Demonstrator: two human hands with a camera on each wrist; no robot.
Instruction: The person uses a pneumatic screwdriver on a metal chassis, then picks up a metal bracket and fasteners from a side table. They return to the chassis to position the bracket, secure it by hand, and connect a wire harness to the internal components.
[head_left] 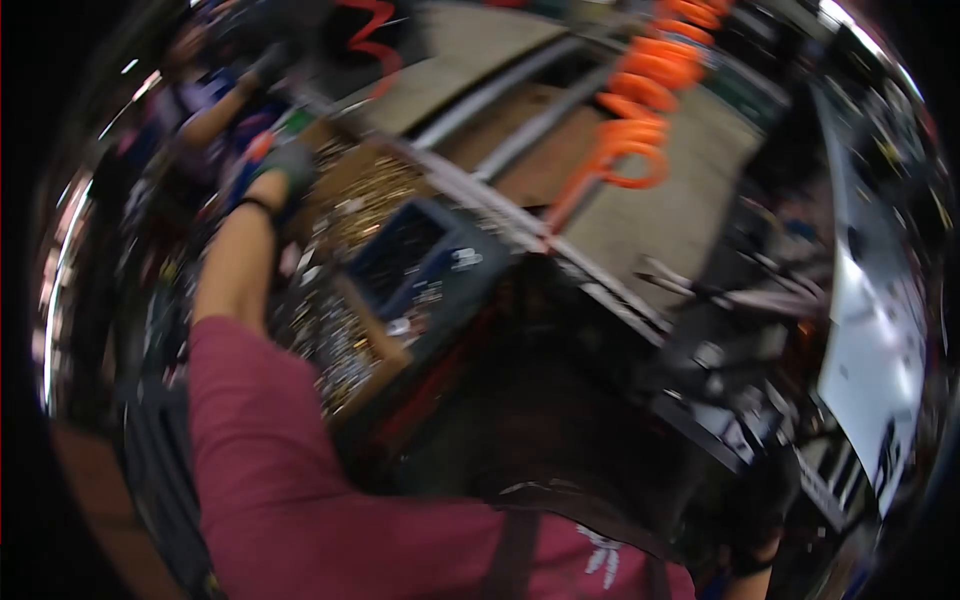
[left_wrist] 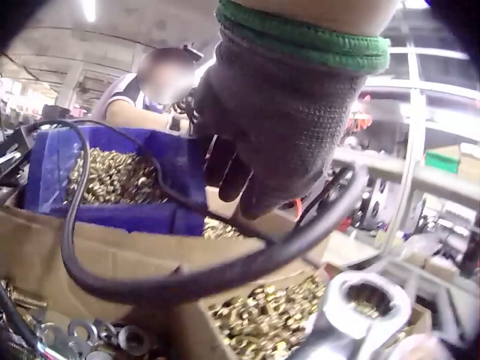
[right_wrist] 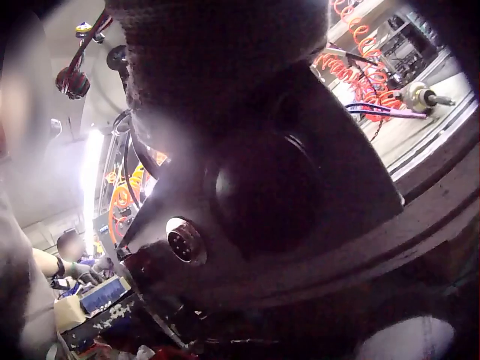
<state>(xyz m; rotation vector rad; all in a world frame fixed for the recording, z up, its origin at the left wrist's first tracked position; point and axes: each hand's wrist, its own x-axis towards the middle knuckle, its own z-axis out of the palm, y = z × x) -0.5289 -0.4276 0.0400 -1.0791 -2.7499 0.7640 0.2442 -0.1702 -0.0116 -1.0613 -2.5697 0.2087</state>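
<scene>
My left hand (head_left: 285, 170), in a grey glove with a green cuff, reaches far out over the parts boxes. In the left wrist view the hand (left_wrist: 281, 124) points its loosely bent fingers downward beside a blue bin (left_wrist: 120, 219) of small brass-coloured fasteners. Below it stands a cardboard box (left_wrist: 112, 259) with more brass pieces (left_wrist: 270, 315). My right hand (head_left: 755, 490), dark-gloved, is far to the right in shadow. In the right wrist view its glove (right_wrist: 225, 67) is over a dark housing (right_wrist: 262, 195) with a round connector socket (right_wrist: 185, 240); its fingers are hidden.
A black cable (left_wrist: 202, 281) loops across the left wrist view, near a silver ring-shaped tool end (left_wrist: 367, 304). Washers (left_wrist: 97, 337) lie at lower left. Another blue bin (head_left: 400, 255) sits among the boxes. An orange coiled hose (head_left: 640, 100) hangs ahead. Another person (head_left: 200, 115) works opposite.
</scene>
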